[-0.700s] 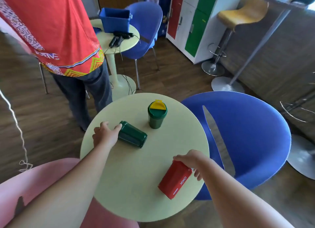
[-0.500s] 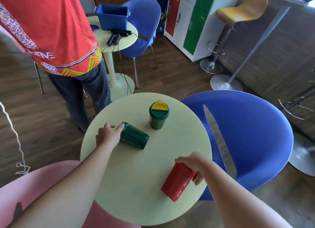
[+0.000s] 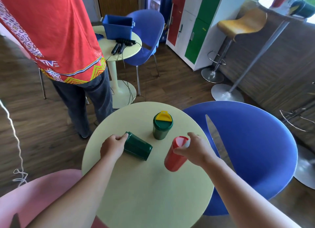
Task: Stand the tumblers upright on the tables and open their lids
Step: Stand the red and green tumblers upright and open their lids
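Three tumblers are on the round pale-yellow table (image 3: 146, 190). A dark green tumbler with a yellow flap lid (image 3: 162, 125) stands upright near the far edge. A second dark green tumbler (image 3: 138, 146) lies on its side at centre left; my left hand (image 3: 113, 146) grips its lid end. A red tumbler with a white-topped lid (image 3: 175, 155) is upright or nearly so at the right, and my right hand (image 3: 194, 149) holds it near the top.
A person in a red shirt (image 3: 56, 31) stands just beyond the table's left side. A blue chair (image 3: 247, 147) is close on the right, a pink seat (image 3: 39, 197) at the lower left. Behind stand another round table with a blue bin (image 3: 118, 29), a stool and lockers.
My right hand has lifted the red tumbler from lying flat near the table's front right edge to standing, further in. My left hand stays on the lying green tumbler.
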Demonstrator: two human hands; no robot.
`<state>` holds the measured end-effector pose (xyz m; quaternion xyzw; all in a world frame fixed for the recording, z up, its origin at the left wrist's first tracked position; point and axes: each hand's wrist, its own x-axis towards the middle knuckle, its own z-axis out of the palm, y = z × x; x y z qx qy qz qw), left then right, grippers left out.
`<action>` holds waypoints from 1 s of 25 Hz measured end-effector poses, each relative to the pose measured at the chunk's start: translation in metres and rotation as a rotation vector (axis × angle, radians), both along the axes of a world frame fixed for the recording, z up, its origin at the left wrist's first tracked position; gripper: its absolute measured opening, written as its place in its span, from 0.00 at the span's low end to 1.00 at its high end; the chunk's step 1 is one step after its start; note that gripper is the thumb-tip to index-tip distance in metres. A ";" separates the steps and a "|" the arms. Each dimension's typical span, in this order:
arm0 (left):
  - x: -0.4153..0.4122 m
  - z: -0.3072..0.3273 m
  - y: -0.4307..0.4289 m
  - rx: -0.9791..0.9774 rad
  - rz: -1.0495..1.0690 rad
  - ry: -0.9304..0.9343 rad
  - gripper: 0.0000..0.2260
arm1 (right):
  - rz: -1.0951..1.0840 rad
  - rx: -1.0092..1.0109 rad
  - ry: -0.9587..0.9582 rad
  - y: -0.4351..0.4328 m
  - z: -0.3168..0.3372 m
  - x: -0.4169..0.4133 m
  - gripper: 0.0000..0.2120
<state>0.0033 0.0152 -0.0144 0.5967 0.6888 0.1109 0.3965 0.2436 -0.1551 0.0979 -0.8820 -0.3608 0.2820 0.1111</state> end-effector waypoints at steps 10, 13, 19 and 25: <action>0.003 0.008 -0.007 -0.043 0.039 -0.042 0.19 | 0.187 0.088 -0.046 -0.001 -0.025 -0.015 0.45; 0.002 0.006 -0.009 -0.030 0.059 -0.093 0.19 | 0.192 0.099 -0.047 -0.004 -0.031 -0.017 0.46; 0.005 0.011 -0.018 0.055 0.087 -0.194 0.16 | 0.201 0.112 -0.074 -0.004 -0.037 -0.024 0.48; 0.008 0.025 -0.032 0.528 -0.295 -0.164 0.16 | 0.194 0.098 -0.070 -0.004 -0.037 -0.024 0.49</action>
